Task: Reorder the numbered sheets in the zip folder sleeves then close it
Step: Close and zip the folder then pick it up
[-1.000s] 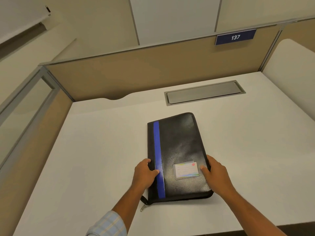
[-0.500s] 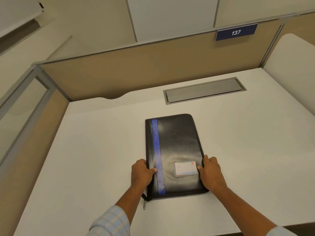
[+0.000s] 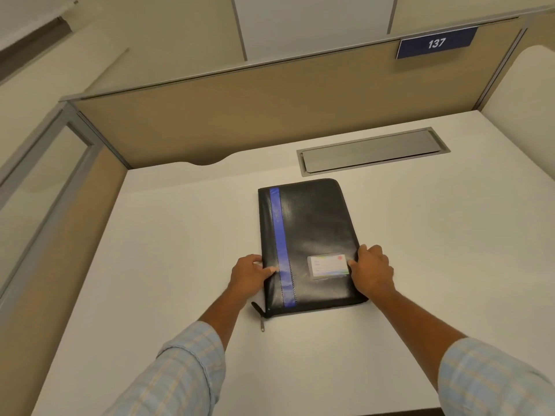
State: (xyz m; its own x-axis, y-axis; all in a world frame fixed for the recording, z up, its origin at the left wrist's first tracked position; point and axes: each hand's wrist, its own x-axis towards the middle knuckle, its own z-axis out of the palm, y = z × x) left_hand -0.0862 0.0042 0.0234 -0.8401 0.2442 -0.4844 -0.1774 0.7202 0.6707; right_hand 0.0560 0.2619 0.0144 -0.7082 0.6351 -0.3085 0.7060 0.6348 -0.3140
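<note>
Head cam, only view I've got. Black folder (image 3: 312, 235) lies flat on the white desk (image 3: 180, 235), roughly centre, cover closed, long side running away from me. Blue stripe (image 3: 280, 247) runs the length of the cover near its left edge. Small pale card (image 3: 329, 265) sits in a clear pocket on the near right part of the cover; print too small for me to read. Zip pull (image 3: 262, 324) sticks out from the near left corner and rests on the desk.

Left hand (image 3: 249, 276) is at the folder's left edge, near end: thumb laid on the cover just short of the stripe, fingers curled against the edge. I read that as a grip on the folder. Right hand (image 3: 372, 273) is at the right edge opposite: thumb on top touching the card's right end, fingers curled over the edge. Also gripping the folder. Both hands clamp it from either side. Can't see the undersides of the fingers. No sheets visible.

Both forearms come in from the bottom, in pale blue checked sleeves (image 3: 186, 373).

Grey metal cover plate (image 3: 372, 151) is set into the desk just beyond the folder's far end, not touching it. Tan partition (image 3: 240, 115) closes off the back of the desk. Blue sign (image 3: 437, 43) at its top right reads 137.
</note>
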